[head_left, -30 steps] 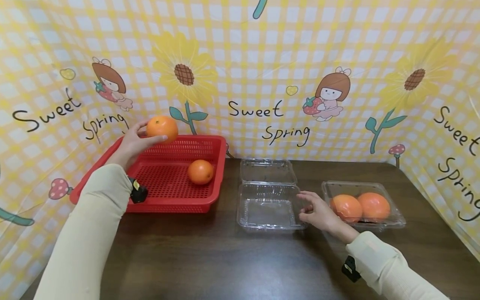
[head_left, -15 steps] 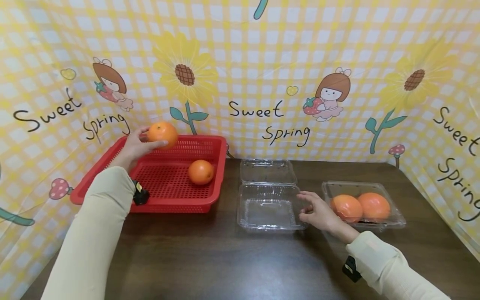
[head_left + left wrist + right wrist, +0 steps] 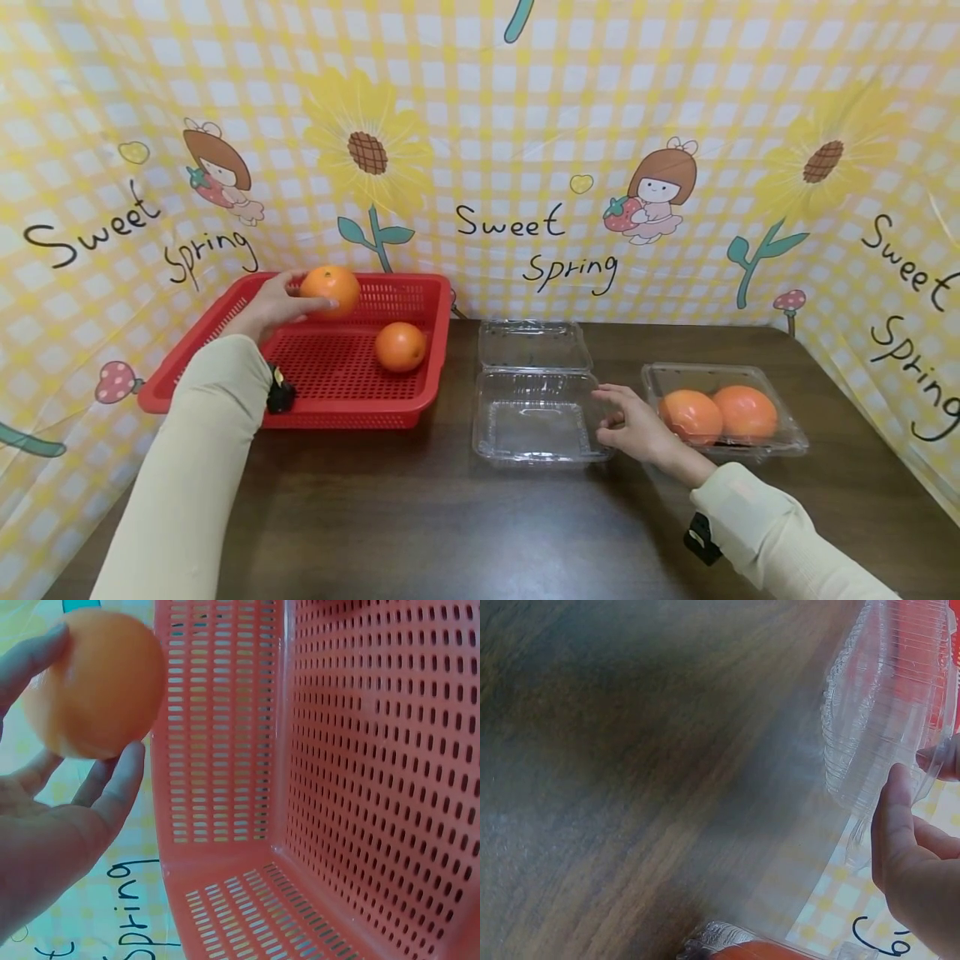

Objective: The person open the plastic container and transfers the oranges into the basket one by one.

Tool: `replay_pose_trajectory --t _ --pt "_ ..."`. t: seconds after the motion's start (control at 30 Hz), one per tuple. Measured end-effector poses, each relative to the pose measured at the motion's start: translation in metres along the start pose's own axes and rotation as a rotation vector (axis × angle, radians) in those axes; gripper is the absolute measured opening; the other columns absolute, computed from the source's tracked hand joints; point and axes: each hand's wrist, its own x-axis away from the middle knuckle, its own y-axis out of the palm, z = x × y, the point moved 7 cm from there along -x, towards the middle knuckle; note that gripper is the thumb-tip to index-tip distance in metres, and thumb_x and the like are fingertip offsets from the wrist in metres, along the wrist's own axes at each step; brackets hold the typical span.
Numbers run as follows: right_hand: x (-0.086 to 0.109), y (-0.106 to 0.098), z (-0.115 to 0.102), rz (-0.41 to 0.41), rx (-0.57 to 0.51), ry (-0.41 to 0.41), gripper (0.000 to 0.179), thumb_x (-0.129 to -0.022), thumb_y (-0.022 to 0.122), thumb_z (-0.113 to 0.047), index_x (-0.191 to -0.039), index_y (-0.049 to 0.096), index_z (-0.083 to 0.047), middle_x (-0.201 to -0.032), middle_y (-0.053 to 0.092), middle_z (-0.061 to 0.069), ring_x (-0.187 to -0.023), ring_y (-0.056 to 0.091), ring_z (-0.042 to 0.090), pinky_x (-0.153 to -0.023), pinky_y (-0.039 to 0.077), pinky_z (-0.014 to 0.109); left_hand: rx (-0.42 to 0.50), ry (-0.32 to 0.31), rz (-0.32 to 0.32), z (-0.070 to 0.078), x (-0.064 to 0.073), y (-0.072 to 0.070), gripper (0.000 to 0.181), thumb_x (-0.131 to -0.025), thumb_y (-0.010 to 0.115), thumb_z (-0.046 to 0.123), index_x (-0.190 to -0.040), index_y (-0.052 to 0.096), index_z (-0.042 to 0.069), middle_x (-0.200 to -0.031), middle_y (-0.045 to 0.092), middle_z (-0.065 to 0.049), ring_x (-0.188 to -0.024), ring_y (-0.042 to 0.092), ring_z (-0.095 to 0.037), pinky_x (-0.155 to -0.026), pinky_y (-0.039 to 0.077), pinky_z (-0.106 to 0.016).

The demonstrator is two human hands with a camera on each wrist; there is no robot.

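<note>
My left hand grips an orange between thumb and fingers, above the back part of a red plastic basket. In the left wrist view the orange appears beside the basket's slotted wall. Another orange rests inside the basket at its right side. My right hand holds the right rim of a clear plastic clamshell container, whose lid lies folded back. In the right wrist view, thumb and finger stand on either side of the container's rim.
To the right sits a second clear clamshell, closed over two oranges. All of it stands on a dark wooden table. A yellow checked cloth rises behind and along both sides.
My left hand has lowered the orange toward the basket, moving slightly right. My right hand and the containers have stayed in place.
</note>
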Motion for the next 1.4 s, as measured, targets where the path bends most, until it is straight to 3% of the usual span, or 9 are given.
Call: replay_pose_trajectory --t 0.23,0.43,0.63,1.1,1.4 --pt "0.000 0.000 0.001 -0.006 -0.008 -0.012 0.050 -0.071 0.060 0.010 -0.117 0.043 0.017 -0.127 0.032 0.031 -0.072 0.055 0.017 -0.058 0.047 0.022 -0.087 -0.006 -0.101 -0.004 -0.001 0.004 0.083 -0.082 0.063 0.029 -0.140 0.011 0.001 -0.132 0.023 -0.028 -0.114 0.033 -0.036 -0.091 0.037 -0.044" --pt "-0.001 0.001 0.002 -0.010 -0.011 0.004 0.050 -0.071 0.059 0.011 -0.118 0.043 0.017 -0.127 0.032 0.030 -0.073 0.055 0.018 -0.058 0.047 0.022 -0.110 -0.030 -0.144 -0.004 -0.002 0.003 0.081 -0.082 0.062 0.027 -0.139 0.012 0.000 -0.133 0.026 -0.025 -0.115 0.032 -0.036 -0.094 0.032 -0.049" --pt "-0.004 0.004 0.002 -0.015 -0.020 0.006 0.050 -0.071 0.059 0.010 -0.119 0.043 0.016 -0.128 0.032 0.029 -0.074 0.056 0.019 -0.058 0.047 0.022 -0.195 -0.013 -0.189 -0.003 -0.002 0.004 0.079 -0.083 0.060 0.024 -0.138 0.012 -0.004 -0.131 0.026 -0.029 -0.114 0.033 -0.039 -0.092 0.035 -0.049" --pt "0.002 -0.001 -0.003 0.001 -0.019 -0.033 0.051 -0.071 0.061 0.009 -0.117 0.042 0.018 -0.125 0.032 0.031 -0.072 0.056 0.016 -0.059 0.047 0.022 -0.213 -0.024 -0.222 -0.007 -0.004 0.014 0.080 -0.081 0.062 0.018 -0.138 0.010 -0.007 -0.136 0.015 -0.031 -0.116 0.029 -0.041 -0.090 0.036 -0.049" --pt "0.001 -0.001 -0.004 -0.003 -0.014 -0.038 0.051 -0.071 0.061 0.010 -0.117 0.041 0.019 -0.125 0.032 0.032 -0.073 0.057 0.018 -0.059 0.047 0.022 -0.237 -0.035 -0.216 -0.008 -0.004 0.013 0.077 -0.081 0.062 0.019 -0.137 0.015 -0.006 -0.134 0.019 -0.031 -0.116 0.031 -0.041 -0.090 0.036 -0.049"
